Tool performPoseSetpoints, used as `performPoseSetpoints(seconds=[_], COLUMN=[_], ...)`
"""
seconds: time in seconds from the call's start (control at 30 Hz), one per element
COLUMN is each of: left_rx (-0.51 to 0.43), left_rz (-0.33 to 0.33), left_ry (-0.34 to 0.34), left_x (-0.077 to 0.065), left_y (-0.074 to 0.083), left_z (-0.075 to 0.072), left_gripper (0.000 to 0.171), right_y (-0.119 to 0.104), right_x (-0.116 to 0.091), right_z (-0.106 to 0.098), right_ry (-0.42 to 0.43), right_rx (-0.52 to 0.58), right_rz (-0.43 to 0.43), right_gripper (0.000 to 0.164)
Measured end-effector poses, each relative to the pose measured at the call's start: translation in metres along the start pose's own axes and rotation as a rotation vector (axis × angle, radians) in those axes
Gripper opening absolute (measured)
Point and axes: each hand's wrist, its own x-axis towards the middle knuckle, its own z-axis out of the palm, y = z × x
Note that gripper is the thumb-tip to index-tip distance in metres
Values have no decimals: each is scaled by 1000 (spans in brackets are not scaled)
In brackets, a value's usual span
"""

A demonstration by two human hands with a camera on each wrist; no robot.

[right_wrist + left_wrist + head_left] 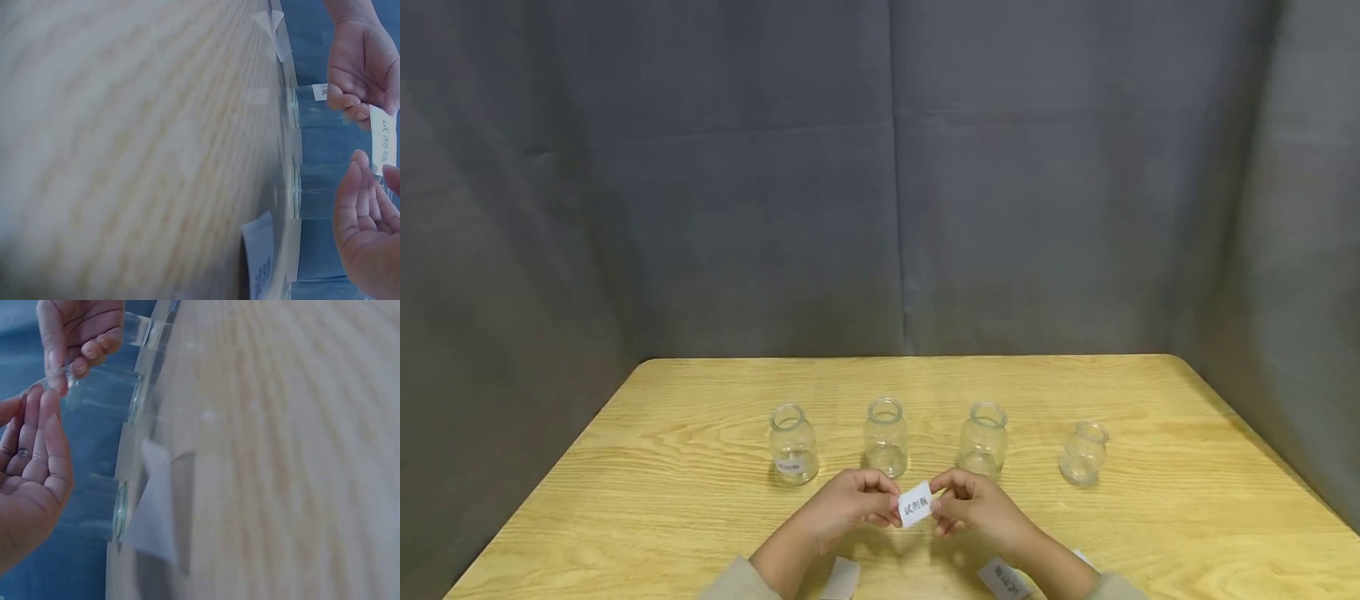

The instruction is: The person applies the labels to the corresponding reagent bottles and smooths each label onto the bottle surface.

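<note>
Between my two hands a small white label (914, 504) with printed dark characters is held up over the table. My left hand (848, 510) pinches its left edge between thumb and fingers. The right hand (976, 510) pinches the opposite edge, and its printed face shows in the right wrist view too, as a label (383, 140). Just beyond the hands stand two clear glass jars, a middle-left jar (886, 437) and a middle-right jar (982, 437) whose lower part is partly covered by the right hand. Farther left, a glass jar (793, 442) bears a white label (789, 465) low on its side.
A smaller glass jar (1084, 454) stands at the right of the row. Near the front edge lie a white paper piece (841, 579) and a printed label (1004, 578); another white corner peeps out by the right forearm. Grey curtains (760, 183) surround the wooden table (655, 500).
</note>
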Motion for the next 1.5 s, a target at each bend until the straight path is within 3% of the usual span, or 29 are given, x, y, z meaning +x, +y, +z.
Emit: performPoseSetpoints(seconds=[0.23,0.5,0.83,1.13,1.5], left_rx=[31,46,67,88,69], left_rz=[16,16,11,-8,-8], left_ry=[39,44,-33,22,-40], left_x=[-2,-1,4,8,8], left_y=[5,4,5,10,10], left_z=[-4,-4,0,-1,7], left_gripper=[19,14,16,16,18], right_y=[-2,-4,-3,-9,-7], right_x=[1,1,5,13,7], right_z=[2,8,14,16,17], right_ry=[14,90,46,29,66], right_rx=[-5,-72,-43,-78,-97], right_rz=[7,12,15,-24,0], right_gripper=[31,29,33,32,31])
